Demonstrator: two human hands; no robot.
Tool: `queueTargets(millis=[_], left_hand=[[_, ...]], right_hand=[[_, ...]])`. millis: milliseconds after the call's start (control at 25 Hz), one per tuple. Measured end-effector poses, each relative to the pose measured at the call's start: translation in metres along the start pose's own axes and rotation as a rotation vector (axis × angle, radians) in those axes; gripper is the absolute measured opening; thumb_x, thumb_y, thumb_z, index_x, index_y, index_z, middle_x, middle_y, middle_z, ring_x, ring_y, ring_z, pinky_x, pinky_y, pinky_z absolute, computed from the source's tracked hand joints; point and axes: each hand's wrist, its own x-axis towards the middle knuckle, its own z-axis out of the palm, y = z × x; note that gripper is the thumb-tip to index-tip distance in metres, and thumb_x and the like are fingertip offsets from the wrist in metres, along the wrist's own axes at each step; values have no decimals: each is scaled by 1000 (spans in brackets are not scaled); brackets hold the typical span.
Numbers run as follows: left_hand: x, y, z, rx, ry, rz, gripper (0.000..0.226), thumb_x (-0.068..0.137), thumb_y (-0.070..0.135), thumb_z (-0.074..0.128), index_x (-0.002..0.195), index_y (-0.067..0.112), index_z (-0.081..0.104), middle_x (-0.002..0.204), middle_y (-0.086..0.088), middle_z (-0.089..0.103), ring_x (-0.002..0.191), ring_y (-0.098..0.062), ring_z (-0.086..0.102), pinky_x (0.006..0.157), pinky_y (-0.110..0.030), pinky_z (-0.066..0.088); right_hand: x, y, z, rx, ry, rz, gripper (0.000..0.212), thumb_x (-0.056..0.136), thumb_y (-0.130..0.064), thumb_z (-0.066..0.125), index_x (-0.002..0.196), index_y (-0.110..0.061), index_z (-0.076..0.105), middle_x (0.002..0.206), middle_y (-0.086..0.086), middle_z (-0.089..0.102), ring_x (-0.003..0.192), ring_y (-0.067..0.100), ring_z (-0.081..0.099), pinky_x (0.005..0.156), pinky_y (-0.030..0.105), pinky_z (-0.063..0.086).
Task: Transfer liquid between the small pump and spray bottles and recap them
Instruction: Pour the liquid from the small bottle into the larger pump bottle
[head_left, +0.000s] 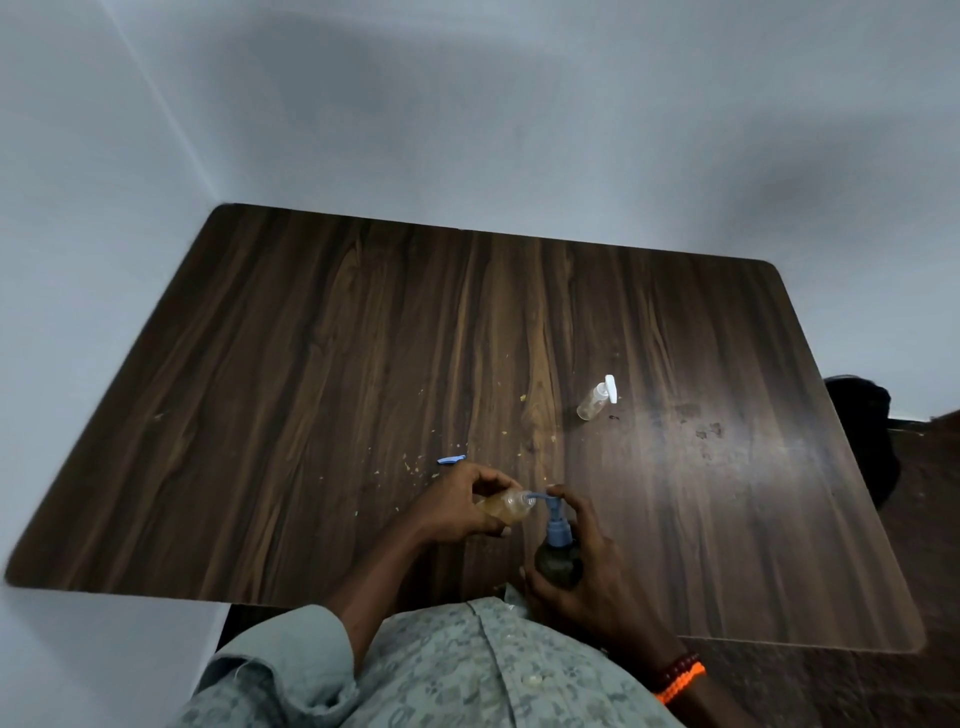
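Observation:
My left hand (462, 506) grips a small clear bottle (506, 506) with amber liquid, uncapped and tilted on its side, mouth pointing right. My right hand (582, 566) holds a dark pump bottle (558, 564) upright near the table's front edge, a finger resting on top of its blue pump head (557, 522). The blue nozzle reaches left into the clear bottle's mouth. A blue cap piece (451, 459) lies on the table just beyond my left hand. A second small clear bottle with a white pump top (597, 399) lies on its side further back right.
The dark wood table (311, 364) stands in a corner of grey walls, with small crumbs scattered near the middle. A dark object (862, 415) sits off the table's right edge. My patterned shirt fills the bottom of the view.

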Motion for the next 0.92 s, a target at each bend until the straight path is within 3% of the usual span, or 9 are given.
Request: queueTargets(millis=[80, 200, 320, 440, 520, 640, 720, 800, 920], left_hand=[[0, 0, 1, 4, 0, 4, 55, 76, 6, 88, 127, 12, 70, 127, -3, 72, 122, -17, 65, 107, -42, 54], [1, -1, 3, -1, -19, 7, 52, 75, 3, 87, 124, 13, 72, 123, -2, 74, 120, -16, 66, 103, -36, 56], [1, -1, 2, 0, -5, -5, 55, 75, 8, 89, 126, 16, 70, 127, 0, 72, 122, -15, 64, 107, -40, 54], [2, -2, 1, -14, 7, -12, 56, 75, 7, 89, 127, 15, 70, 127, -1, 72, 123, -17, 64, 108, -45, 54], [3, -2, 2, 4, 3, -5, 56, 74, 7, 89, 127, 15, 71, 127, 0, 72, 122, -16, 65, 108, -44, 54], [2, -3, 5, 7, -17, -1, 54, 73, 6, 89, 124, 16, 72, 123, 1, 74, 119, -13, 66, 105, -40, 56], [2, -2, 6, -7, -8, 6, 53, 73, 6, 89, 123, 16, 73, 123, 1, 74, 118, -13, 66, 104, -39, 56], [3, -2, 3, -16, 3, 3, 54, 74, 6, 89, 124, 16, 72, 124, 0, 74, 120, -14, 65, 105, -41, 55], [4, -4, 4, -10, -5, 6, 54, 73, 7, 89, 123, 16, 72, 123, 1, 74, 120, -14, 65, 104, -40, 56]], right_hand=[[1, -2, -1, 2, 11, 2, 72, 81, -25, 88, 134, -43, 42, 97, -18, 73, 86, -1, 75, 68, 11, 57], [5, -5, -2, -10, 18, -11, 58, 81, -21, 86, 119, -39, 47, 101, -29, 71, 81, -3, 73, 63, 9, 54], [4, -6, -3, -5, -12, 8, 71, 82, -23, 88, 134, -37, 42, 103, -21, 73, 89, -5, 74, 71, 10, 58], [2, -7, -3, -10, -33, 21, 83, 83, -26, 89, 147, -28, 37, 127, -8, 69, 106, 4, 74, 91, 25, 62], [2, -7, -3, -15, -10, 12, 73, 82, -22, 89, 137, -30, 42, 115, -7, 73, 96, 6, 75, 82, 27, 65], [4, -3, -4, -30, 24, -2, 61, 79, -19, 88, 119, -36, 45, 95, -15, 73, 78, 4, 73, 62, 13, 56], [5, -3, -7, -30, -10, -2, 69, 80, -20, 88, 129, -35, 42, 96, -20, 72, 81, 0, 74, 66, 11, 57], [4, -2, -6, -31, -46, 16, 80, 81, -25, 89, 142, -31, 38, 103, -15, 72, 88, 2, 75, 74, 18, 62], [4, -3, -7, -11, -35, 5, 75, 81, -26, 88, 135, -41, 40, 100, -10, 75, 85, 7, 76, 69, 19, 62]])
